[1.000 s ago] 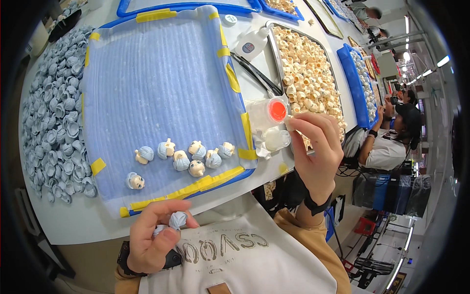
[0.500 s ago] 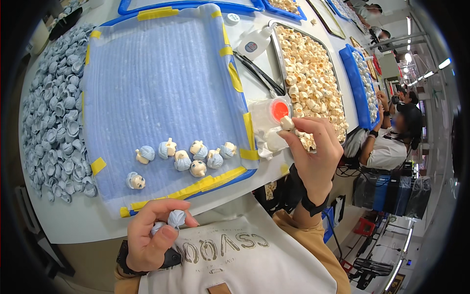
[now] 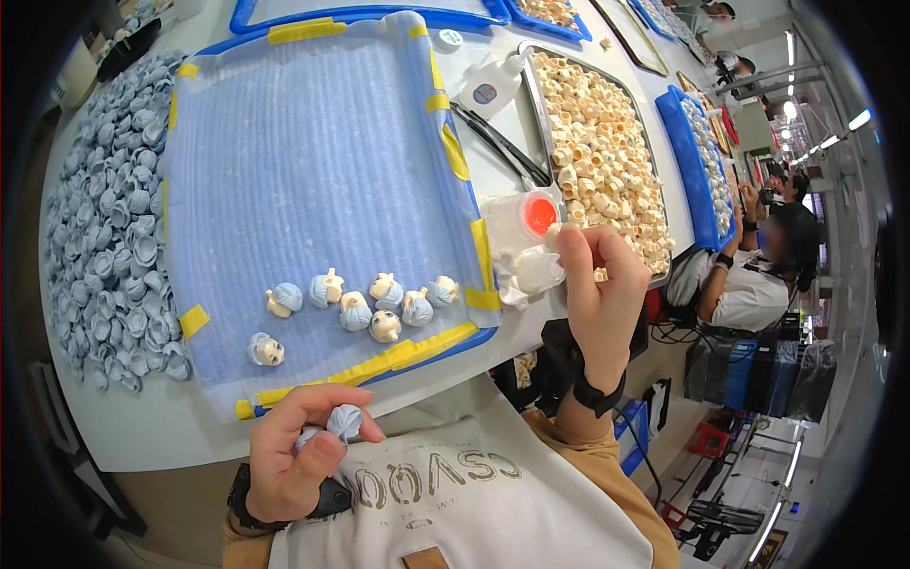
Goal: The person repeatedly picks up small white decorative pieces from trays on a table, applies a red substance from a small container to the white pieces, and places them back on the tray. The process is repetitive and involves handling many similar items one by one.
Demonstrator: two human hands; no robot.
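Note:
My left hand is at the table's front edge, thumb and fingers closed on light blue doll hair pieces; a second piece is partly hidden by the thumb. Over the right side of the table, my right hand pinches a cream doll face piece, mostly covered by the fingertips. It is beside a small clear cup with an orange-red inside. Crumpled white tissue lies just below the cup. Several doll heads with blue hair rest on the lined tray.
The foam-lined blue tray has yellow tape on its rim. Loose blue hair pieces are heaped at left. A metal tray of cream pieces, tweezers and a white bottle are at right. A co-worker sits farther right.
My right hand has turned and shifted slightly left, and its fingers now hide more of the face piece. My left hand stays nearly in place.

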